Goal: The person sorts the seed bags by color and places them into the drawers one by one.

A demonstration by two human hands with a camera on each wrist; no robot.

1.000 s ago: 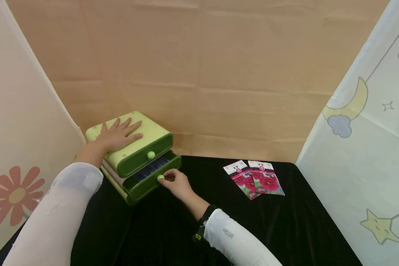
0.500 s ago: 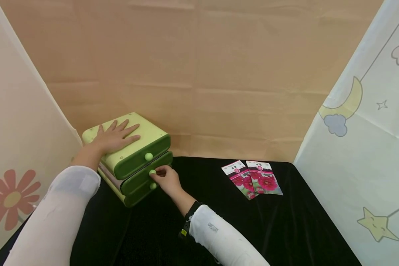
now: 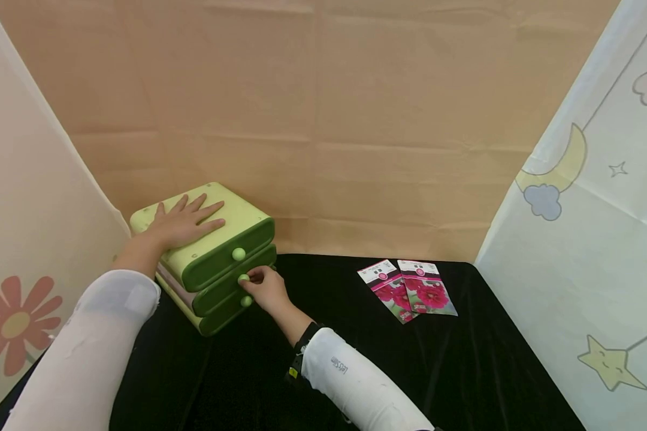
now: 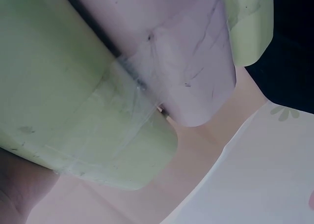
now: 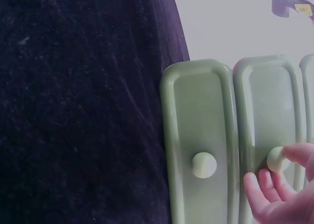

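A small three-drawer box (image 3: 237, 209) with a pale green top and dark green fronts stands at the left of the table. My left hand (image 3: 180, 226) rests flat on its top, fingers spread. My right hand (image 3: 266, 292) pinches the round light green knob (image 5: 278, 159) of the middle drawer (image 3: 207, 297) between thumb and fingers. That drawer is pushed in, its contents hidden. The bottom drawer (image 5: 198, 111) with its own knob (image 5: 204, 165) is beside it in the right wrist view. The left wrist view shows the box's pale green (image 4: 98, 116) and pinkish (image 4: 191, 76) side panels.
Two flower-picture packets (image 3: 380, 290) overlap on the black tablecloth (image 3: 356, 365) right of the box. A tan paper backdrop (image 3: 323, 120) rises behind the table. White printed panels (image 3: 614, 257) flank it on both sides.
My right hand has pushed the middle drawer in, so the dark blue contents seen earlier are covered. My left hand has stayed flat on top of the box.
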